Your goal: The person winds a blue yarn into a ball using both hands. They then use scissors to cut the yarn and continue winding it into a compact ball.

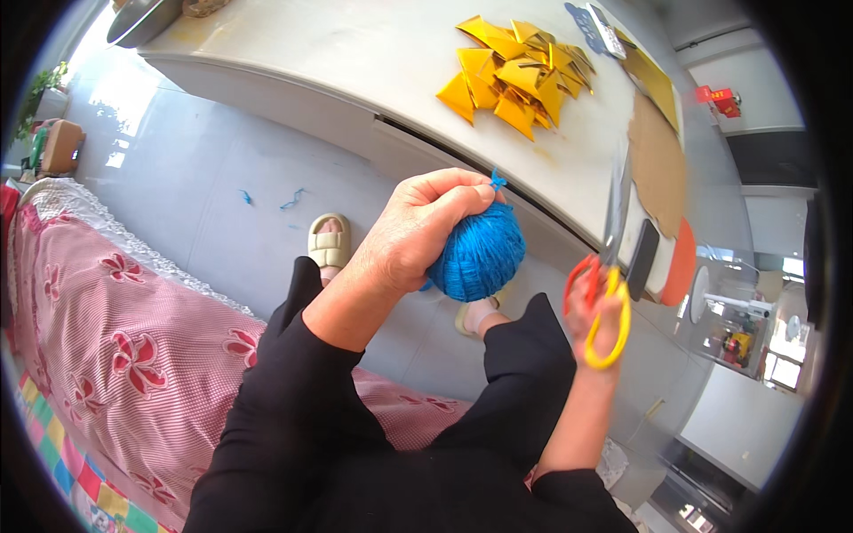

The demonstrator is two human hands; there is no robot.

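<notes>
A round ball of blue yarn (481,253) hangs just below the fingers of my left hand (426,220). Thumb and fingers pinch its top, where a small tuft of yarn (498,181) sticks up. My right hand (593,320) is off to the right, blurred, and grips a pair of scissors (608,266) by one red and one yellow handle. The blades point up and away from me, apart from the yarn; blur hides whether they are spread. Beyond both hands lies a pile of folded gold paper pieces (516,73) on the white table (373,46).
Cardboard (656,166), a white remote control (605,30) and a dark oblong object (643,260) lie along the table's right side. A metal bowl (143,23) sits at the far left. Blue yarn scraps (292,198) are on the tiled floor. A pink floral cover (133,320) drapes the seat.
</notes>
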